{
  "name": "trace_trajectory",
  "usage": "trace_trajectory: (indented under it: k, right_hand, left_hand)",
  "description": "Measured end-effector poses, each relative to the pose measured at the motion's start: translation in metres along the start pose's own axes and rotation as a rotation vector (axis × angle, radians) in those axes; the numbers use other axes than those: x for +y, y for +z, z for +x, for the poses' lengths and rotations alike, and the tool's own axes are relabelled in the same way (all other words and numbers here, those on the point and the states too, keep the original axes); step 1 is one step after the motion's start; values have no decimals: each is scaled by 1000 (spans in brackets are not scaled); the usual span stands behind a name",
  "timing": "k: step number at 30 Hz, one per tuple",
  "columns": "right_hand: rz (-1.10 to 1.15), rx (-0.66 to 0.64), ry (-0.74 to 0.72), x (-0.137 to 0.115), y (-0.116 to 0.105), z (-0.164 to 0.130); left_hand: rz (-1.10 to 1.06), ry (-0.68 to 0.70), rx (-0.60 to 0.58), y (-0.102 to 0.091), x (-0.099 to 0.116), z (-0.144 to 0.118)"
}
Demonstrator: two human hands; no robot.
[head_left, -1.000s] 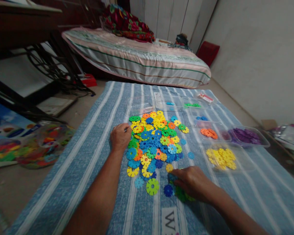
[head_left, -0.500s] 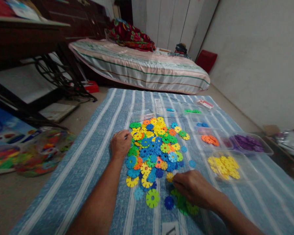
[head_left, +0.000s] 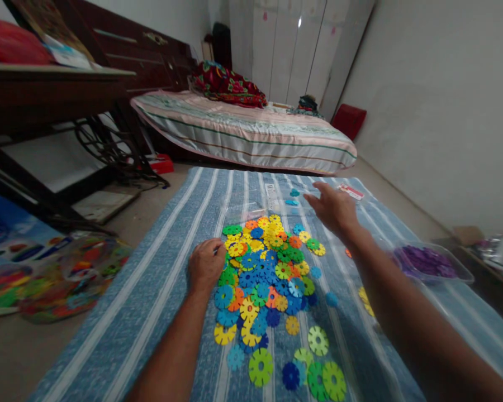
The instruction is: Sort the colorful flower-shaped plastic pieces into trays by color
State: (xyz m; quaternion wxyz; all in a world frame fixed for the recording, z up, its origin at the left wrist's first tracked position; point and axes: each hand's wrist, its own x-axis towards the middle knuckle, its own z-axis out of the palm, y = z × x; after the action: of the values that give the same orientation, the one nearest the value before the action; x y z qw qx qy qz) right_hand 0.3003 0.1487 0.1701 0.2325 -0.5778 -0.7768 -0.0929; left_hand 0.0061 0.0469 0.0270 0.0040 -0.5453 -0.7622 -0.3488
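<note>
The left hand (head_left: 205, 262) rests loosely curled on the blue striped mat (head_left: 151, 290), its fingertips touching the left edge of the heap of coloured snowflake discs (head_left: 264, 262); whether it pinches a disc cannot be told. It looks planted there to steady the heap while the other arm works. The right hand (head_left: 331, 207) is stretched far out over the mat, palm down and fingers spread, with nothing visible in its grip, hovering near two turquoise discs (head_left: 293, 196) that lie apart on the far side. A clear tub of purple discs (head_left: 427, 261) sits to the right, partly behind the right forearm, which also hides most of the yellow discs (head_left: 366, 298) below it. Loose green discs (head_left: 318, 363) lie at the near edge. Left of the heap the mat gives open room; to the far side it ends just short of a striped mattress (head_left: 251, 131), and bare floor (head_left: 8, 346) runs along the left.
</note>
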Motion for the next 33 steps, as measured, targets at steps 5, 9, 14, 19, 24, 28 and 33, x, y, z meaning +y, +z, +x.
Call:
trace_trajectory:
  k: [5,9,14,19,24,28,33]
  right_hand:
    - [193,-233,-134,-8,8,-46]
    - [306,-458,-202,-9,11,-97]
    - [347,-640,-251,-4,-3,-141]
    - [340,-842,-304,-2,-21,-175]
    - [310,-953,-320,-4,-31,-199]
    - [279,-998,-351,-12,-36,-210]
    - [219,-985,-385,-22,-35,-218]
  left_hand:
    - [-11,6,6,1,1,-1]
    - [-14,-4,-4,0,5,-1]
    - [2,-18,-16,1,8,0]
    - [5,-19,-4,4,9,1]
    - [5,-29,-3,5,11,1]
    - [8,-40,-22,5,11,2]
    - [9,-24,-16,5,10,2]
